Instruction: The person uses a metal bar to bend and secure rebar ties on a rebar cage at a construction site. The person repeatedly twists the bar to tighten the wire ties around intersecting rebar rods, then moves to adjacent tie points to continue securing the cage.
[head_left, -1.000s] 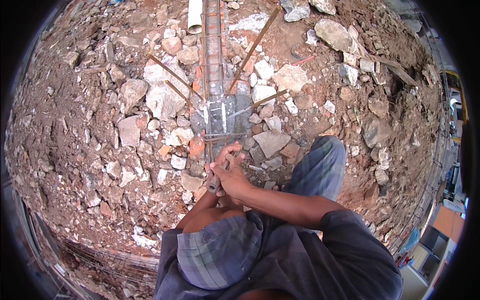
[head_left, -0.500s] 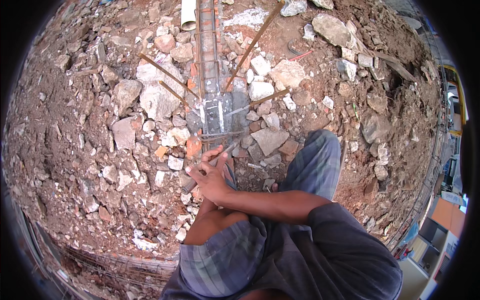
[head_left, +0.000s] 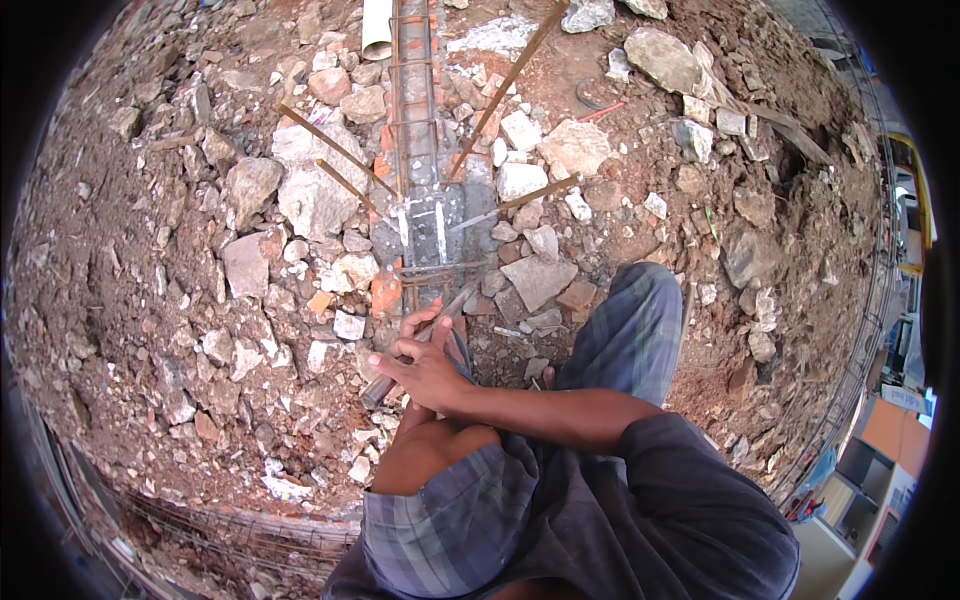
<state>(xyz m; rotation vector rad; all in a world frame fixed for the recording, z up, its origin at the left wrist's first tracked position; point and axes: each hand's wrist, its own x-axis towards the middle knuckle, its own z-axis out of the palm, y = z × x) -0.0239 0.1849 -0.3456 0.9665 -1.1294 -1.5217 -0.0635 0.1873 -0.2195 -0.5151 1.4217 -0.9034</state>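
My right arm reaches across my body from the right. My right hand (head_left: 432,374) is closed around a grey-brown metal bar (head_left: 381,390), which slants from lower left to upper right. The bar's far end reaches close to the wire ties across the narrow rebar cage (head_left: 417,80). Beyond the bar a few fingers curl, perhaps from my left hand (head_left: 416,321). The rest of that hand is hidden under the right one, so its grip does not show. White marks lie on the grey concrete (head_left: 424,222) just ahead.
Several rusty rods (head_left: 508,92) stick up at angles on both sides of the concrete strip. A white pipe (head_left: 377,28) lies at the far end. Broken stones (head_left: 540,281) and rubble cover the soil all round. More rebar cage (head_left: 250,532) runs along the lower left.
The bar's near end has dropped slightly toward me, so it slants more steeply. My right hand has shifted a little with it. The surroundings look the same.
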